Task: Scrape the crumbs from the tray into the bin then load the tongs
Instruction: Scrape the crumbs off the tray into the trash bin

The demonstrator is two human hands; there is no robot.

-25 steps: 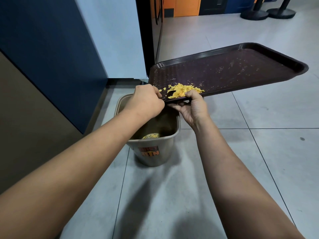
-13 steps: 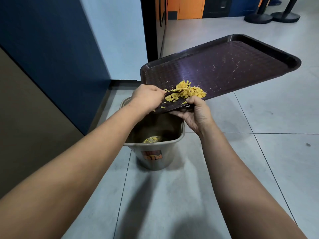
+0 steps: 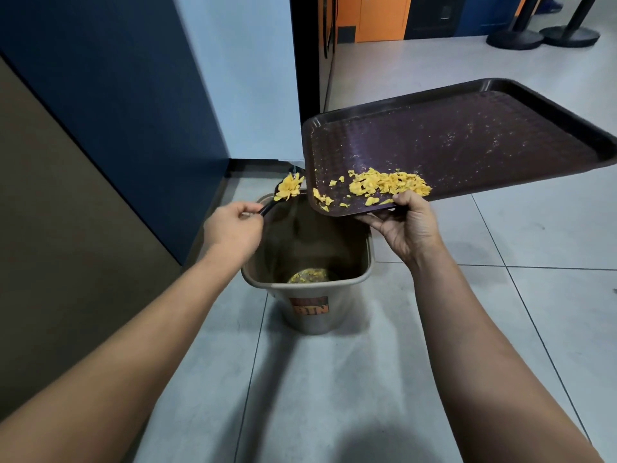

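One dark brown tray [image 3: 467, 138], one grey-brown bin [image 3: 310, 305], one dark tool [image 3: 270, 203] and two bare hands are in view, along with two black round stand bases [image 3: 542, 36] far off at the top right. The right hand [image 3: 409, 225] holds the tray by its near edge, thumb curled over the rim and fingers underneath, so the tray hangs in the air tilted with its near left corner lowest, over the far right part of the bin's opening. A heap of yellow crumbs [image 3: 389, 185] lies on the tray just beside that thumb, with a few loose flakes trailing toward the low corner and fine specks scattered further up the surface. The left hand [image 3: 233, 225] is closed around the handle of the dark tool, whose blade end carries a smaller clump of yellow flakes [image 3: 288, 188] just left of the tray's corner, above the bin's far rim (whether this tool is the tongs or a scraper cannot be told from here). The left hand is apart from the tray; only the tool's loaded end comes near it. Inside the bin, at the bottom, sits a mound of yellowish scraps [image 3: 309, 275], and an orange label marks its near wall. The bin stands on a floor of large pale grey tiles [image 3: 551, 329], close to a dark blue wall panel [image 3: 100, 95] and a tan panel on the left, with a light wall behind and orange and blue cabinet fronts in the background.
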